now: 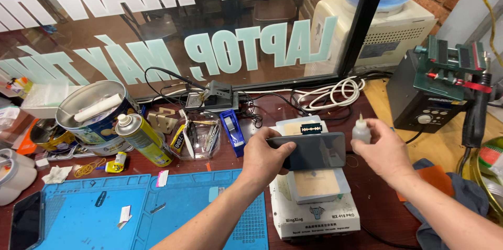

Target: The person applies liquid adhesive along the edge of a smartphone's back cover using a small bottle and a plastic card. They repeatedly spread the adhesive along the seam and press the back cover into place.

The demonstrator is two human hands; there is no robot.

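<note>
My left hand (pixel 264 157) grips a dark smartphone (pixel 314 150) by its left end and holds it level above a white heating plate machine (pixel 314 213). My right hand (pixel 385 150) holds a small white squeeze bottle (pixel 361 129) with a pointed nozzle just off the phone's right end. A razor blade (pixel 310 128) lies on the pale pad at the back of the machine, behind the phone.
A blue work mat (pixel 141 213) lies at lower left with a second dark phone (pixel 26 219) at its corner. Behind it stand a yellow spray can (pixel 141 139), a round tin (pixel 91 111) and a clear tool tray (pixel 196 137). A dark hot-air station (pixel 435 98) stands at right, white cable (pixel 335 92) coils behind.
</note>
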